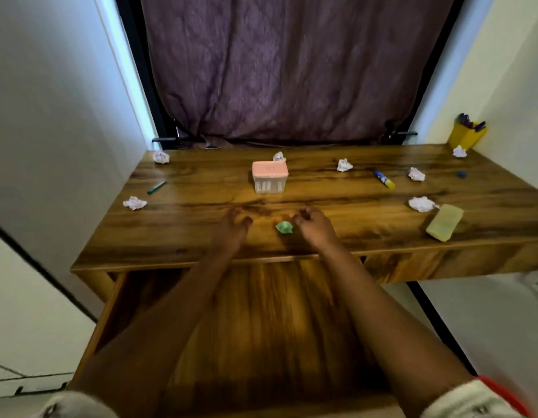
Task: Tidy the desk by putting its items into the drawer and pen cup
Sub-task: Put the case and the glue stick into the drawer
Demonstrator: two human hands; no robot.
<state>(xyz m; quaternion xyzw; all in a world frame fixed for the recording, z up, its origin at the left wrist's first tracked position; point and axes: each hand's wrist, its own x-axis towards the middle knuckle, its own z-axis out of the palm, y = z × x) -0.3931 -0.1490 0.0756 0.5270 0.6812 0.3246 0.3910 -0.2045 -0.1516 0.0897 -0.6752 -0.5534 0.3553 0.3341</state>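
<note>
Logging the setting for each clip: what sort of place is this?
Probably a home study nook: a wooden desk with its drawer pulled open, a purple curtain behind it, a yellow pen cup in the far right corner.

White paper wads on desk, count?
7: far-left wad; wad behind pink box; wad centre-right; wad right of blue-yellow stick; wad by pen cup; wad beside sponge; wad near-left. Box may hide more.

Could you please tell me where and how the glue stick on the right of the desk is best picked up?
Probably from above, pinching the glue stick across its middle: it lies flat and slanted on the desk, with bare wood along both long sides.
</note>
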